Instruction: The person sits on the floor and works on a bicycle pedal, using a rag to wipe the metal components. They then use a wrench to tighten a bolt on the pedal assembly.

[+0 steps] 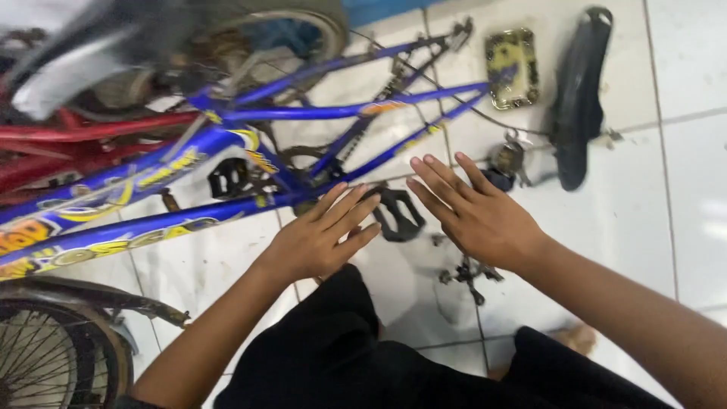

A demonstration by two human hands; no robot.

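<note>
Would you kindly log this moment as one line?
left hand: open, over blue bicycle frame | right hand: open, empty | black pedal: between hands | floor: white tiles

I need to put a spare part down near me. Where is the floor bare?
Bare white tile lies right of the black saddle and beyond the right hand. It is crowded between both hands, around the black pedal, and under the blue bicycle frame.
</note>
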